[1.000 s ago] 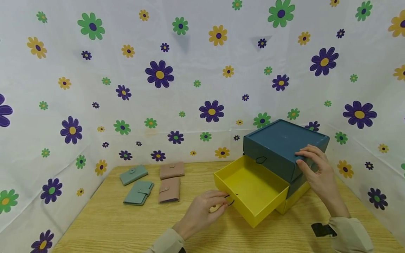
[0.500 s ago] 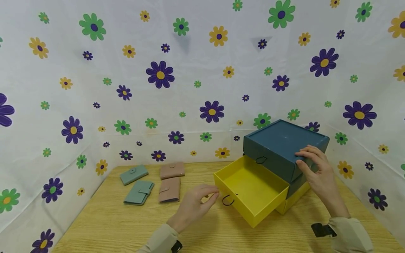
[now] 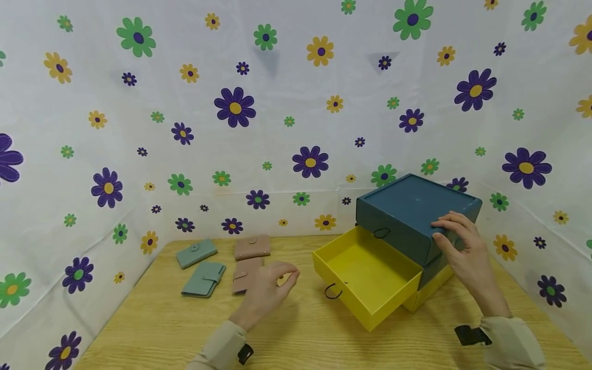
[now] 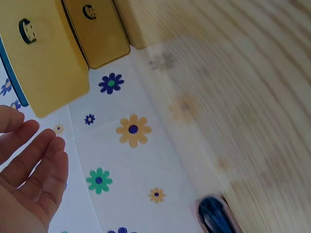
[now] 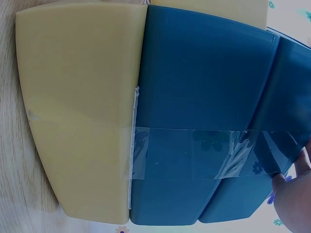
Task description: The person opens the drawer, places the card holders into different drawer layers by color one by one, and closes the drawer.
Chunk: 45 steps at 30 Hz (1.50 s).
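My left hand [image 3: 264, 294] is in the air over the table, holding nothing, its thumb and forefinger tips close together. In the left wrist view its fingers [image 4: 41, 167] look loosely bent. Partly behind it lies a pink snap wallet [image 3: 241, 281]. A yellow drawer [image 3: 370, 267] with a black loop handle [image 3: 331, 292] stands pulled out of the stacked drawer box, nothing visible inside. My right hand [image 3: 467, 259] rests on the blue top [image 3: 416, 200] of this box near its right edge. In the right wrist view it touches the blue side [image 5: 204, 68].
Another pink wallet [image 3: 252, 247] and two green wallets [image 3: 196, 254] lie at the table's back left. Clear tape [image 5: 184, 155] runs across the box's side. A flowered white cloth [image 3: 277, 103] stands behind the wooden table [image 3: 152, 329].
My left hand has let go of the yellow drawer's loop handle and moved left toward the wallets. The drawer stays pulled out, and my right hand has not moved.
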### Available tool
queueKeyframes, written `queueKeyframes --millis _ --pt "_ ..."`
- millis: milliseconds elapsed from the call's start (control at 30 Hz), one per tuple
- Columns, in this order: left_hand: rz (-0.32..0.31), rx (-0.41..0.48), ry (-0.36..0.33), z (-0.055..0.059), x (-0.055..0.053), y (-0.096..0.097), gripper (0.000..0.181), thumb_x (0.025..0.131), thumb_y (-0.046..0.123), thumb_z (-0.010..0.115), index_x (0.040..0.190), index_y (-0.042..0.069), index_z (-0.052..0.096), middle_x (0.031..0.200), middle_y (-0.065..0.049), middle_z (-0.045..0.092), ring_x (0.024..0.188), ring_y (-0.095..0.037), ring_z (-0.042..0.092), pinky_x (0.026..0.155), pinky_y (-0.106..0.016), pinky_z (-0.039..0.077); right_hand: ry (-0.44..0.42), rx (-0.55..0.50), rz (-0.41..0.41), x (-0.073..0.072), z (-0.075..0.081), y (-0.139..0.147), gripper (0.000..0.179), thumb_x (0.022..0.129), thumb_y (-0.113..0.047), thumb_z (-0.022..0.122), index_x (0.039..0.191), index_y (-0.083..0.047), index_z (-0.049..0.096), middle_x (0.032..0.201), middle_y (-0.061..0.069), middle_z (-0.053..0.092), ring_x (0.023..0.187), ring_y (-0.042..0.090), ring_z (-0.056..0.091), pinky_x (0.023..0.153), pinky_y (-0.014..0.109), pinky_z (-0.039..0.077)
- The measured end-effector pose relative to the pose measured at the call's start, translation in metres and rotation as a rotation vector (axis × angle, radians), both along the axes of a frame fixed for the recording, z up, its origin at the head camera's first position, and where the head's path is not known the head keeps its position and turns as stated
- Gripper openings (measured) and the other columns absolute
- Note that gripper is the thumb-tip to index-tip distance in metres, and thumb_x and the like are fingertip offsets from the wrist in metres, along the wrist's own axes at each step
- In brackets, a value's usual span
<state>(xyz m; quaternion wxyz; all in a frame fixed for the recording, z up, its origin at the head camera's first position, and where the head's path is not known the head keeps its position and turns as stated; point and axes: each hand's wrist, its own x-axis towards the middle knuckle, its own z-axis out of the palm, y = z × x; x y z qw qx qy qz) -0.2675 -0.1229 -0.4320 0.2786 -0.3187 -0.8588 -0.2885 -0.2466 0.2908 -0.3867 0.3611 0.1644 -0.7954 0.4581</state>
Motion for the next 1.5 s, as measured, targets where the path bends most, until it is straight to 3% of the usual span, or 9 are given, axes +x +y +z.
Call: queueKeyframes --millis 233,467,600,700,800,933,1033,1300,1500 --pt "0.110 -0.056 -0.073 -0.006 -0.007 -0.019 0.006 0.089 0.014 0.073 0.092 0.015 0.078 0.089 0.002 0.075 0.080 -0.011 0.069 0.068 -0.028 0.056 -0.005 0.001 -0.004 0.000 0.000 0.000 0.020 0.093 -0.001 0.063 0.113 0.000 0.066 0.130 0.004 0.052 0.138 -0.001 0.030 0.110 0.013 0.018" --pt "0.186 -0.118 0.071 -0.014 -0.018 -0.036 0.004 0.082 0.014 0.079 0.084 0.011 0.079 0.075 0.003 0.073 0.060 -0.006 0.059 0.058 -0.021 0.049 -0.004 -0.010 -0.002 0.001 0.001 -0.001 0.021 0.093 -0.001 0.063 0.113 0.001 0.067 0.129 0.000 0.052 0.138 0.000 0.030 0.111 0.016 0.018" --pt "0.218 -0.074 -0.072 -0.016 -0.020 -0.044 0.003 0.085 0.011 0.076 0.082 0.011 0.076 0.077 0.001 0.071 0.064 -0.008 0.062 0.063 -0.028 0.054 -0.020 -0.008 -0.009 0.001 0.001 -0.001 0.021 0.094 -0.002 0.062 0.114 0.000 0.066 0.131 0.004 0.052 0.138 -0.001 0.030 0.111 0.017 0.019" --pt "0.255 -0.062 -0.184 -0.016 -0.019 -0.048 0.014 0.087 0.012 0.073 0.075 0.017 0.067 0.084 -0.002 0.073 0.079 -0.018 0.071 0.069 -0.037 0.057 -0.034 -0.004 -0.019 0.002 0.000 -0.001 0.021 0.095 -0.004 0.062 0.115 0.000 0.066 0.132 0.009 0.052 0.138 -0.002 0.029 0.111 0.016 0.018" --pt "0.281 -0.062 -0.276 -0.016 -0.020 -0.052 0.028 0.090 0.013 0.069 0.068 0.017 0.052 0.083 -0.002 0.072 0.075 -0.019 0.069 0.063 -0.035 0.052 -0.038 -0.003 -0.027 0.002 -0.001 -0.001 0.022 0.095 -0.005 0.062 0.115 0.000 0.066 0.133 0.013 0.051 0.138 -0.002 0.029 0.111 0.016 0.018" --pt "0.322 -0.057 -0.323 -0.017 -0.022 -0.058 0.037 0.091 0.010 0.063 0.064 0.018 0.039 0.058 0.007 0.049 0.051 -0.006 0.040 0.051 -0.024 0.030 -0.026 -0.001 -0.025 0.002 0.000 -0.002 0.021 0.095 -0.005 0.062 0.115 0.000 0.066 0.132 0.009 0.051 0.138 -0.002 0.029 0.114 0.020 0.018" --pt "0.361 -0.080 -0.329 -0.017 -0.024 -0.061 0.038 0.090 0.007 0.060 0.063 0.018 0.036 0.054 0.007 0.028 0.049 -0.007 0.023 0.049 -0.024 0.020 -0.011 -0.007 -0.019 0.001 0.001 -0.002 0.020 0.094 -0.003 0.062 0.114 0.000 0.067 0.131 0.006 0.052 0.138 0.000 0.029 0.113 0.020 0.019" --pt "0.458 -0.188 -0.457 -0.013 -0.024 -0.069 0.034 0.088 0.011 0.062 0.064 0.013 0.038 0.059 0.000 0.034 0.054 -0.014 0.033 0.051 -0.028 0.026 -0.014 0.009 -0.041 -0.001 0.001 -0.002 0.021 0.095 -0.005 0.062 0.114 -0.001 0.067 0.130 0.012 0.052 0.139 0.001 0.030 0.112 0.017 0.019" --pt "0.493 -0.220 -0.587 -0.015 -0.027 -0.070 0.025 0.092 0.028 0.061 0.079 0.009 0.050 0.070 -0.007 0.054 0.064 -0.020 0.050 0.055 -0.033 0.040 -0.012 0.005 -0.043 -0.002 0.001 -0.002 0.021 0.094 -0.003 0.063 0.114 -0.002 0.067 0.130 0.012 0.052 0.140 0.006 0.031 0.119 0.035 0.020"
